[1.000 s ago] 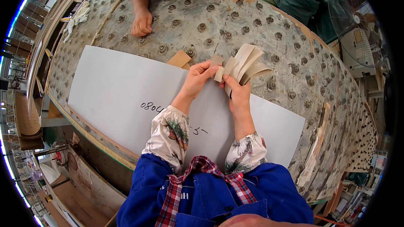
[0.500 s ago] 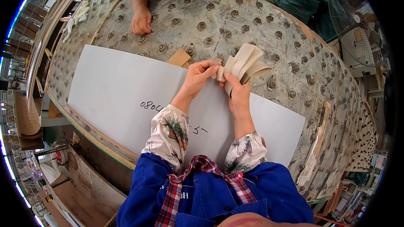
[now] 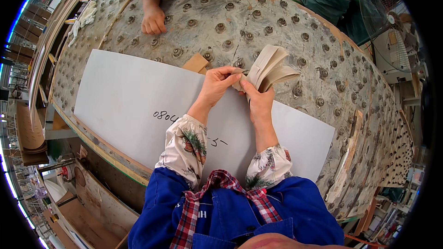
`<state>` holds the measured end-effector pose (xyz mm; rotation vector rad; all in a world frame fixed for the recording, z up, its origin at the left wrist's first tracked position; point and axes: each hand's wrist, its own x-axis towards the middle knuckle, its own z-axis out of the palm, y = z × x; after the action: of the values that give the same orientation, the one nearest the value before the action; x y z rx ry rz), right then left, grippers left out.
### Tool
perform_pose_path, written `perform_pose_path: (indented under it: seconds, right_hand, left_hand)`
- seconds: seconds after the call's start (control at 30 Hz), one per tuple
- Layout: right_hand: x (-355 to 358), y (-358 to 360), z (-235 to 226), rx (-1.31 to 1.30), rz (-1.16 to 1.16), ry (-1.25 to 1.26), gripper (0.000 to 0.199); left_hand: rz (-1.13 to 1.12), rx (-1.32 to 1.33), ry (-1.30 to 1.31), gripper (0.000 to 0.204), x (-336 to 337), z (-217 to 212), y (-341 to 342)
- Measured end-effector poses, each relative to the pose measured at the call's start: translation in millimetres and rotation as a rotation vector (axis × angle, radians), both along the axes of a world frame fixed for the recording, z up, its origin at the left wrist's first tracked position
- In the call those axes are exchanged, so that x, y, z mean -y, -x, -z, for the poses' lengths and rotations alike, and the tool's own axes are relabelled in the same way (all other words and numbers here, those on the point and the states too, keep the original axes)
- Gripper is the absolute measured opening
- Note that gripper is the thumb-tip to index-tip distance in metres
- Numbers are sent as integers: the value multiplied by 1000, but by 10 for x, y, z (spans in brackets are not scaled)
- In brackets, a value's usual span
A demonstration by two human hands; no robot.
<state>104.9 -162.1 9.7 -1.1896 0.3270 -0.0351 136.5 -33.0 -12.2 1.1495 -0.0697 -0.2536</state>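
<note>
Above the far edge of a large pale grey sheet [image 3: 134,92], both my hands work close together. My right hand [image 3: 260,103] grips a bundle of thin beige strips [image 3: 270,64]; its far ends fan out up and to the right. Between the thumb and fingers of my left hand [image 3: 218,84] is the curled end of a beige strip [image 3: 239,83], right beside the bundle. Whether the strips are paper or cloth, I cannot tell. The sheet bears handwritten black marks and lies under my forearms on a worn table [image 3: 203,23] studded with round metal rollers.
Small tan blocks [image 3: 196,63] lie at the sheet's far edge. Across the table another person's hand [image 3: 153,20] rests on the surface. White gloves [image 3: 84,20] lie at the far left, a wooden strip [image 3: 345,159] at the right. A fan [image 3: 387,20] stands beyond the far right.
The strip end at my left fingers has curled over and drawn nearer the bundle. The bundle in my right hand has shifted slightly left. The other person's hand has moved slightly.
</note>
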Motion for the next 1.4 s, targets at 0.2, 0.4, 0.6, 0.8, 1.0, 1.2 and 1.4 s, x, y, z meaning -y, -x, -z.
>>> perform_pose_path:
  seconds: [0.2, 0.4, 0.6, 0.8, 1.0, 1.2, 1.4]
  right_hand:
    - [7, 7, -15, -20, -50, 15, 29]
    - [-3, 17, -36, -1, -78, 27, 29]
    - [22, 6, -46, 11, -102, -7, 32]
    - [33, 3, -42, 1, -117, -36, 34]
    - [28, -4, -45, 9, -82, -92, 28]
    - [18, -15, -89, 5, 37, -261, 23]
    - [63, -22, -40, -33, 10, -278, 20]
  left_hand:
    - [-18, -5, 80, 17, -1, -53, 6]
    - [-99, -50, 125, 25, -25, 29, -35]
    - [-134, -118, 155, 32, 7, -129, -5]
    - [-1, 24, 71, 35, -26, -27, -22]
    - [7, -47, 146, 35, -28, -82, -15]
    - [47, -52, 88, 36, -65, -72, -21]
    - [32, -31, 89, 40, -68, -48, -19]
